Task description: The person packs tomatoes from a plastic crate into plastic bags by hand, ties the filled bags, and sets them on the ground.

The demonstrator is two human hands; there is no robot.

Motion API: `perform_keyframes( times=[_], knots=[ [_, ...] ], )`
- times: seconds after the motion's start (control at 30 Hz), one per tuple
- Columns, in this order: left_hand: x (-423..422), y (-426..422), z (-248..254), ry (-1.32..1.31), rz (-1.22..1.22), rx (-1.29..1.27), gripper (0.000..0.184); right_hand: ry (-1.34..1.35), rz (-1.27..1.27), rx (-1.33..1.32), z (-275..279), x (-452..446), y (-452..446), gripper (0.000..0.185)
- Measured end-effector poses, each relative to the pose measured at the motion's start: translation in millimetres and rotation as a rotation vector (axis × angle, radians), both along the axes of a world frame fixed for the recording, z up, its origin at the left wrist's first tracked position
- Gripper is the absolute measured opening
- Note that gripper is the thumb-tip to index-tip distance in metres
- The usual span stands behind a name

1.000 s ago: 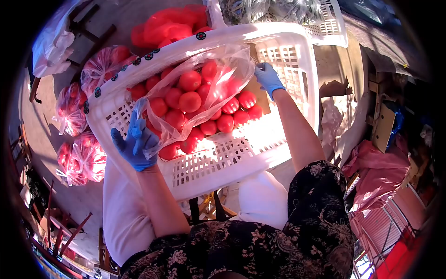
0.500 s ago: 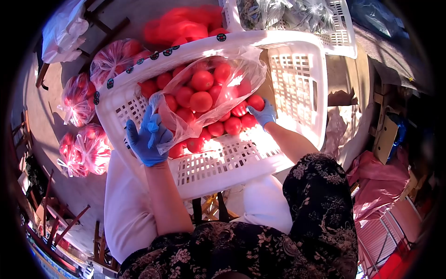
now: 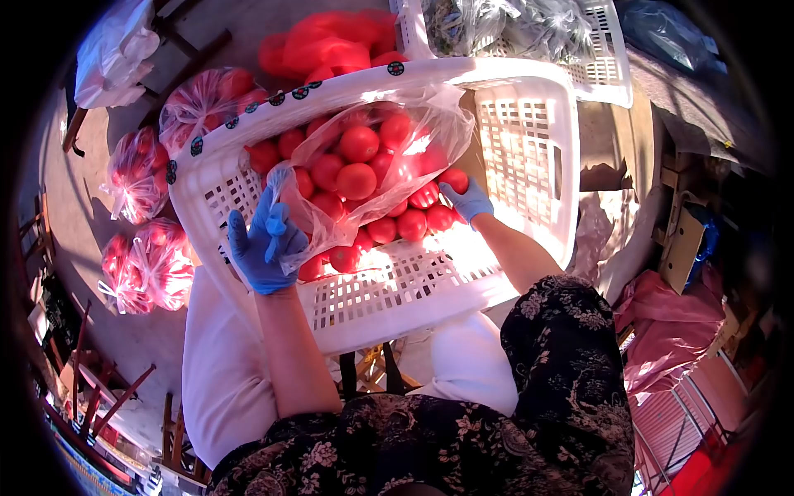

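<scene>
A clear plastic bag (image 3: 310, 217) lies spread in a white plastic basket (image 3: 430, 317), with many red tomatoes (image 3: 356, 181) inside and around its mouth. My left hand (image 3: 269, 248), in a blue glove, is at the bag's left edge, its fingers curled on the film and its thumb sticking out to the side. At the right of the pile, my gloved right hand (image 3: 471, 201) has its fingers on a tomato (image 3: 452, 179). Several loose tomatoes (image 3: 412, 224) rest on the basket floor below the bag's edge. The basket sits over my knees.
Knotted bags of tomatoes (image 3: 161, 264) stand on the ground at left. Red netting (image 3: 331, 41) lies beyond the basket. Another white crate (image 3: 608, 50) holds plastic bags at the top right. Pink cloth (image 3: 674, 331) and a cardboard box (image 3: 683, 248) are at right.
Almost nothing differs. My hands keep their places on the bag and the tomato; the whole view has shifted very slightly.
</scene>
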State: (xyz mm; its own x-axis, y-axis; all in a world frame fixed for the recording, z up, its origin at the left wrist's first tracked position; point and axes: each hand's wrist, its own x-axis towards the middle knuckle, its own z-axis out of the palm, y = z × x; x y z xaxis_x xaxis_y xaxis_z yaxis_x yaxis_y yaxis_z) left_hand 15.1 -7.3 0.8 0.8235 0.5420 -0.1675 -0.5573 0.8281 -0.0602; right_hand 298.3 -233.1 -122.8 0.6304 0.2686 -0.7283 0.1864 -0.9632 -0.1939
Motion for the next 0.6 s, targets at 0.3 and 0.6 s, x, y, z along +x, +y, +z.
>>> perform_keyframes(
  times=[0.3, 0.6],
  knots=[
    [-14.9, 10.9, 4.7, 0.106, 0.025, 0.052, 0.076, 0.678, -0.651, 0.532, 78.4, 67.5, 25.8, 0.079],
    [-18.4, 7.6, 24.7, -0.018, 0.032, -0.022, 0.092, 0.088, 0.963, 0.530, 200.2, -52.1, 175.8, 0.075]
  ],
)
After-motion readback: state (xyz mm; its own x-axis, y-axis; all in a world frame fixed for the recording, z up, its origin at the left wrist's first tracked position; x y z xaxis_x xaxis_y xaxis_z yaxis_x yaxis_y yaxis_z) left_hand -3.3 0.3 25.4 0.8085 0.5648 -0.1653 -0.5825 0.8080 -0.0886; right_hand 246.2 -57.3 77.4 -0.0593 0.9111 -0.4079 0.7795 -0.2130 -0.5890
